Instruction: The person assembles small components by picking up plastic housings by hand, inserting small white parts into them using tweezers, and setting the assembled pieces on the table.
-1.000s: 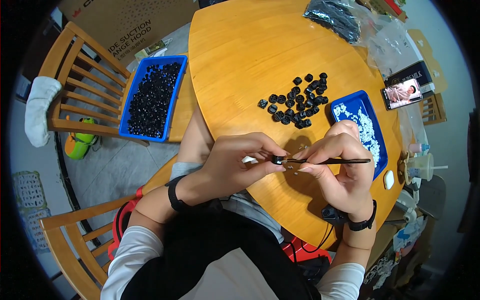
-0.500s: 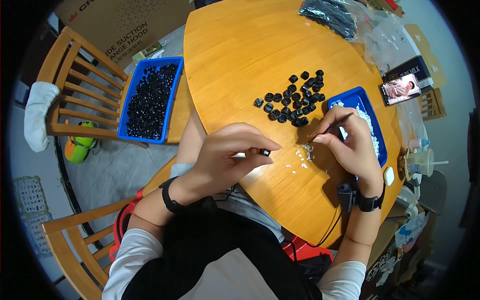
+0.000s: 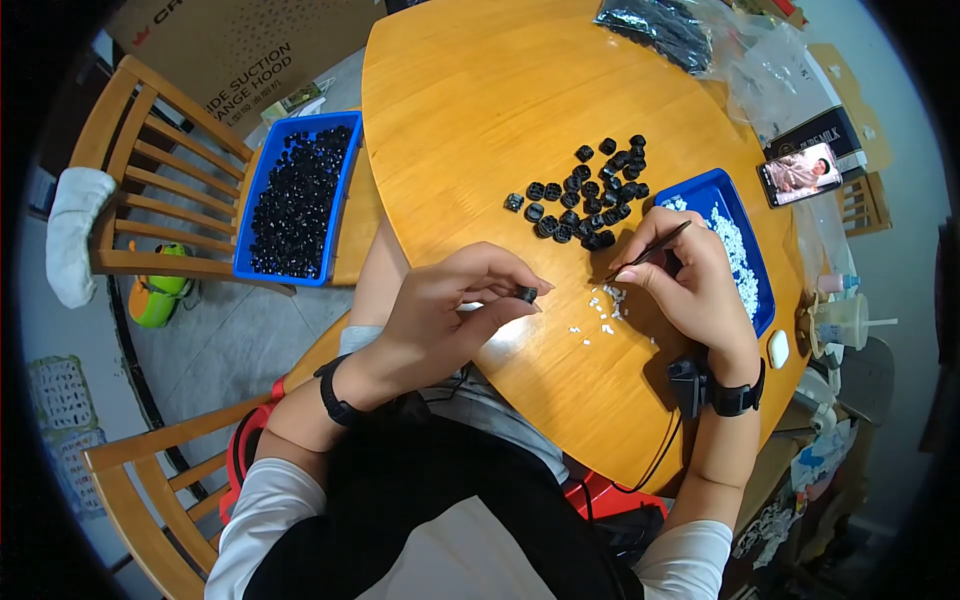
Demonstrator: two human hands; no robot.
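Observation:
Between the thumb and fingertips of my left hand (image 3: 440, 310) is a small black cube-like part (image 3: 526, 294), held over the table's near edge. My right hand (image 3: 685, 275) pinches dark tweezers (image 3: 655, 250) whose tip points down and left, close to a loose scatter of tiny white pieces (image 3: 606, 312) on the tabletop. Whether the tip grips a white piece is too small to tell. Beyond the hands lies a cluster of similar black parts (image 3: 590, 200). Partly behind my right hand stands a blue tray (image 3: 765, 310) of white pieces.
A larger blue tray (image 3: 240, 255) full of black parts rests on a wooden chair (image 3: 180, 190) at the left. On the round table (image 3: 470, 100) are a propped phone (image 3: 800, 175), plastic bags (image 3: 680, 35) and a white oval case (image 3: 778, 348). A cup with a straw (image 3: 840, 322) stands at right.
My left fingers have turned the black part, and its white spot no longer shows. My right hand has tilted, bringing more of the tweezers into sight, with the tip slightly left.

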